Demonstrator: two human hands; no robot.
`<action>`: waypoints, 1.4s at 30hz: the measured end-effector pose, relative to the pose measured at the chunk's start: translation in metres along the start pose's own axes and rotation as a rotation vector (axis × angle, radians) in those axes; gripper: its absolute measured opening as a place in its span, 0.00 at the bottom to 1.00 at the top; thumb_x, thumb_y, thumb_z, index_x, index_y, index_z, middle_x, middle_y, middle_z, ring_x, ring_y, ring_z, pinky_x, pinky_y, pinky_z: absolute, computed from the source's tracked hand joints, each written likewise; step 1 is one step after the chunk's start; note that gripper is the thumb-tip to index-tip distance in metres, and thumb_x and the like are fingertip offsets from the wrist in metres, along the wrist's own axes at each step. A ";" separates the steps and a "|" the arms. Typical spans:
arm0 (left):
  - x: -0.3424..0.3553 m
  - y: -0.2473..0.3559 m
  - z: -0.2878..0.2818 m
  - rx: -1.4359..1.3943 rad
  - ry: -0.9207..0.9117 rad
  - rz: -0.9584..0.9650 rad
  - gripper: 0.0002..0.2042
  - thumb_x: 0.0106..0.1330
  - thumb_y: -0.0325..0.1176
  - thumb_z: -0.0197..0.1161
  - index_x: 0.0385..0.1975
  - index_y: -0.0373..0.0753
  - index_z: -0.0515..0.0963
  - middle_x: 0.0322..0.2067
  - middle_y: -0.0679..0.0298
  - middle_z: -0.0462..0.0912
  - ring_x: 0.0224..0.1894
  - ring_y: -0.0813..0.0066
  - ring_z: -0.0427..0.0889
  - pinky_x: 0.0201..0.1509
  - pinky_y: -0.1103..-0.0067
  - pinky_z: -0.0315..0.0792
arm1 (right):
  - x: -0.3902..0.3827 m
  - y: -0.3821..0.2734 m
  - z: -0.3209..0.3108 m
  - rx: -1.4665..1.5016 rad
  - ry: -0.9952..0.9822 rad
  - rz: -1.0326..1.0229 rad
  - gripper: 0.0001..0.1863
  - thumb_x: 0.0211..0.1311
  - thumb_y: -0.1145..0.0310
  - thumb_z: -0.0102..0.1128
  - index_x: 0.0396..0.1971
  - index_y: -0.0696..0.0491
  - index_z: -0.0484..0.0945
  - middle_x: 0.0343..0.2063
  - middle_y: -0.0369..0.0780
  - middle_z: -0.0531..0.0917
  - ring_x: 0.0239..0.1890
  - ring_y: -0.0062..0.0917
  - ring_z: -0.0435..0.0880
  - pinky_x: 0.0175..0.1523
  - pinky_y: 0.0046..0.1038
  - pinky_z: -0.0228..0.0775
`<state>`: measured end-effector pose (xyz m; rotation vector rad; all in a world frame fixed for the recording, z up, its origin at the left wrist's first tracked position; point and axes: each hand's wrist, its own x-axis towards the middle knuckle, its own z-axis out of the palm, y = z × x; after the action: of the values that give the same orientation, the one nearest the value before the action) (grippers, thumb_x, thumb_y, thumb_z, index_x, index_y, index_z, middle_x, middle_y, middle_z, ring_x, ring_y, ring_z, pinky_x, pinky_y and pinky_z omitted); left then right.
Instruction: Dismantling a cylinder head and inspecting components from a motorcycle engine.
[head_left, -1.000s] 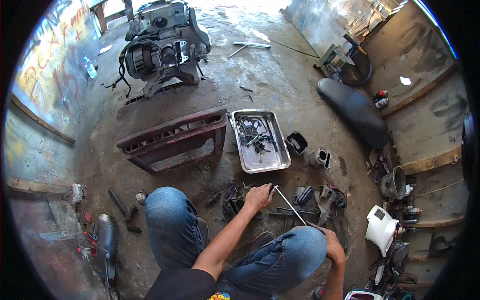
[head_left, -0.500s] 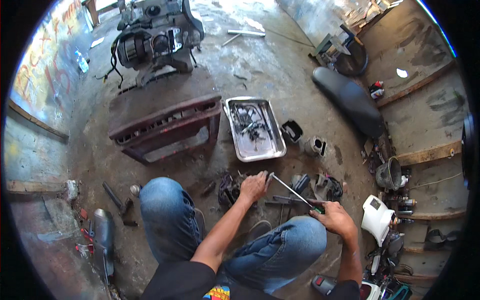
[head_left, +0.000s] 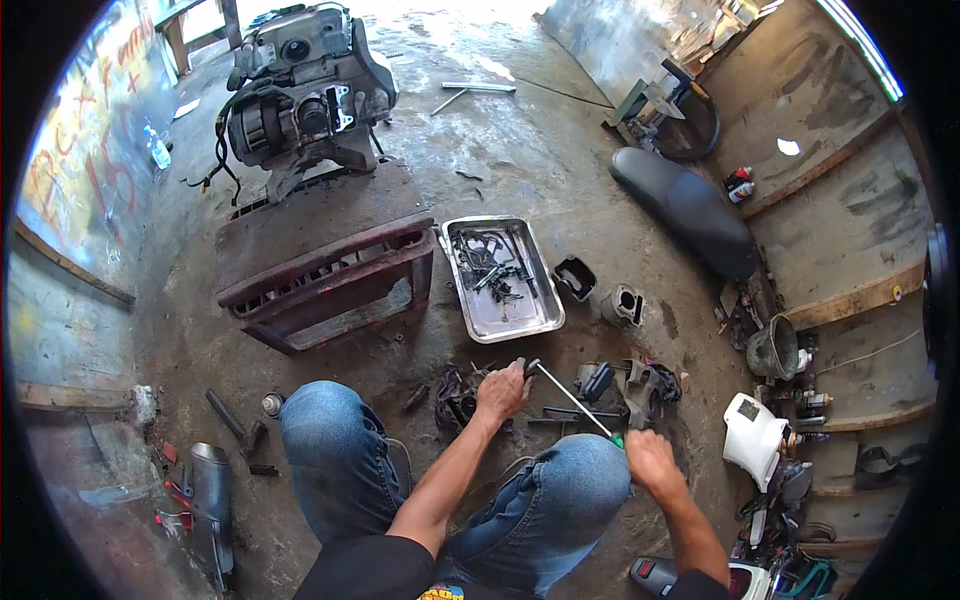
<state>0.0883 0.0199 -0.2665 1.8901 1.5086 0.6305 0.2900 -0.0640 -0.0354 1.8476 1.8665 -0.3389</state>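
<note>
Over floor parts, left hand [head_left: 500,392] seemingly outstretched

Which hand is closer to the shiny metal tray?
Left. The left hand is just below the metal tray; the right hand is farther down, gripping the screwdriver.

Stained concrete floor [head_left: 560,170], carrying a red metal stand [head_left: 320,265] with an engine [head_left: 300,90] just behind. Beside the stand, a steel tray [head_left: 545,318] of small parts; farther right, a black seat [head_left: 685,210]. Near the left wall, a muffler [head_left: 210,490].
</note>
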 end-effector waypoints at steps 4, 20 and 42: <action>-0.003 -0.002 0.005 -0.015 -0.004 0.030 0.18 0.65 0.42 0.59 0.45 0.34 0.71 0.33 0.52 0.81 0.36 0.52 0.83 0.41 0.61 0.76 | -0.016 0.006 0.017 0.225 0.060 0.054 0.14 0.54 0.63 0.61 0.29 0.60 0.80 0.29 0.55 0.83 0.36 0.51 0.84 0.43 0.46 0.76; -0.012 -0.034 -0.016 0.039 -0.067 -0.151 0.22 0.59 0.54 0.62 0.38 0.40 0.86 0.42 0.60 0.84 0.56 0.54 0.73 0.62 0.58 0.64 | 0.015 -0.005 0.003 0.321 -0.136 0.030 0.25 0.62 0.64 0.51 0.56 0.63 0.73 0.39 0.61 0.80 0.45 0.51 0.82 0.47 0.39 0.76; -0.004 -0.011 -0.003 0.187 -0.079 -0.260 0.16 0.52 0.47 0.68 0.32 0.42 0.86 0.37 0.58 0.85 0.53 0.55 0.75 0.62 0.55 0.65 | 0.025 -0.006 -0.030 0.205 -0.221 0.031 0.22 0.60 0.56 0.59 0.38 0.63 0.78 0.35 0.60 0.81 0.43 0.53 0.81 0.49 0.45 0.73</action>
<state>0.0782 0.0180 -0.2723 1.7872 1.7741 0.3021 0.2801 -0.0276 -0.0236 1.8813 1.7043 -0.7168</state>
